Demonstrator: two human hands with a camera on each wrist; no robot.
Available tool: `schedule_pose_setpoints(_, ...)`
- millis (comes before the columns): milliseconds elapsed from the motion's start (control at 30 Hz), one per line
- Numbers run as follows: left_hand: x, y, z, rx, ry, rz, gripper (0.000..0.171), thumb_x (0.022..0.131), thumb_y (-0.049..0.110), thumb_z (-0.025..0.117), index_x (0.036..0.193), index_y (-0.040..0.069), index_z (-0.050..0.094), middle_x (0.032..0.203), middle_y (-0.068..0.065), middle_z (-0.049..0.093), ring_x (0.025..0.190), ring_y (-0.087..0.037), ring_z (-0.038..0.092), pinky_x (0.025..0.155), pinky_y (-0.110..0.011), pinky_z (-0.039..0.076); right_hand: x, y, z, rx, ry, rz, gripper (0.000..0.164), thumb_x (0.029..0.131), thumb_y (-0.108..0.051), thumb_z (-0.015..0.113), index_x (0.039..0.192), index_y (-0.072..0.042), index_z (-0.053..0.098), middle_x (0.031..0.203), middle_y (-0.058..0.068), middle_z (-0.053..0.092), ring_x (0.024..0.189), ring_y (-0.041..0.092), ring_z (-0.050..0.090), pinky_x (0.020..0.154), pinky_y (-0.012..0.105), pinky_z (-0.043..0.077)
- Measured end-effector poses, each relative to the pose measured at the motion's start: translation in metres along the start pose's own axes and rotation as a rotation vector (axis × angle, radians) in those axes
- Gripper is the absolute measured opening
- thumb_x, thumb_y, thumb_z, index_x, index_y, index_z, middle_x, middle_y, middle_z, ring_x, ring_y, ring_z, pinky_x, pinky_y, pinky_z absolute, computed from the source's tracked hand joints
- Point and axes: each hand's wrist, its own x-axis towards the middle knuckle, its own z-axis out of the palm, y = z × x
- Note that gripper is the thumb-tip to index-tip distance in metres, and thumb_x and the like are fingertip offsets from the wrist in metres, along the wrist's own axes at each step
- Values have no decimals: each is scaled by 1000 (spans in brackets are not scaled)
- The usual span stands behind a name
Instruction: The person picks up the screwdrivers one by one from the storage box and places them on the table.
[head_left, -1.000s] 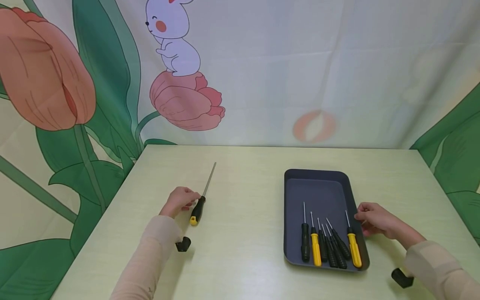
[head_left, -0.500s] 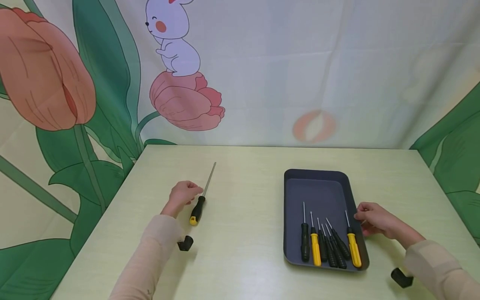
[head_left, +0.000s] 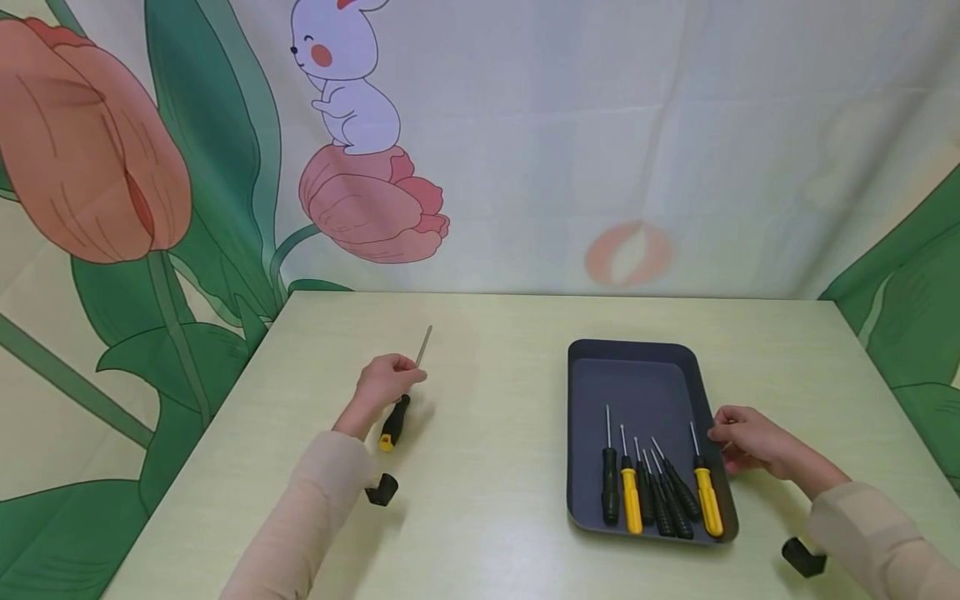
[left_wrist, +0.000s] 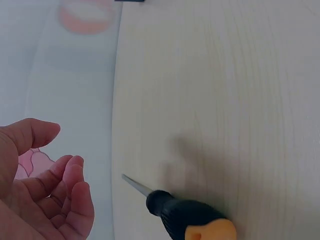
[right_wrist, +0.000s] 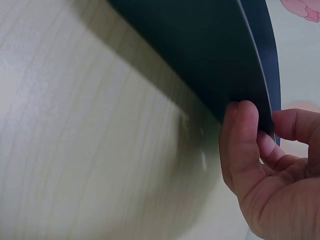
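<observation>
A black-and-yellow screwdriver lies on the left part of the table, its shaft pointing away. My left hand hovers over that shaft, covering part of it in the head view. In the left wrist view, a gap shows between the thumb and the loosely bent fingers, and nothing is held. My right hand pinches the right rim of a dark tray, thumb on the inner side and fingers along the outer wall, as the right wrist view shows. Several smaller screwdrivers, black ones and yellow ones, lie inside.
The pale wooden table ends at the back against a printed curtain with flowers and a rabbit. Small black blocks stick out at both wrists. Bare tabletop separates the large screwdriver from the tray.
My left hand has moved forward and right, from beside the screwdriver's handle to above its shaft. The screwdriver has stayed in place. My right hand and the tray have hardly moved.
</observation>
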Motion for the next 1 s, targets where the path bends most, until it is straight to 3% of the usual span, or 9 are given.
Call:
schedule_pose_setpoints(167,-4,8,5,-29,-25,24,30,83,27,58,103,5,55,97,-9,57,80,-19,51,72,-32,48,0,-1,0,-2,1,5,8,87,-11,42,87,-3,40,72,3,53,53,12,52,52,25,48)
schedule_pose_setpoints(400,-11,19,13,-64,-67,33,29,82,26,59,102,6,55,95,-11,57,81,-23,54,62,-24,45,-2,-2,1,-12,1,12,8,88,-11,42,87,-3,40,73,4,53,54,12,52,53,26,48)
schedule_pose_setpoints(667,-20,29,24,-86,-126,53,26,82,24,61,100,6,56,91,-9,58,82,-26,56,63,-25,47,-3,-2,1,-14,0,9,9,88,-11,42,87,-3,40,73,3,53,54,13,53,53,26,48)
schedule_pose_setpoints(1000,-34,43,36,-105,-174,113,23,80,20,62,97,6,57,86,-7,60,74,-22,56,60,-25,47,-3,-2,0,-17,-3,2,9,88,-11,42,87,-3,40,73,3,53,54,13,52,53,26,48)
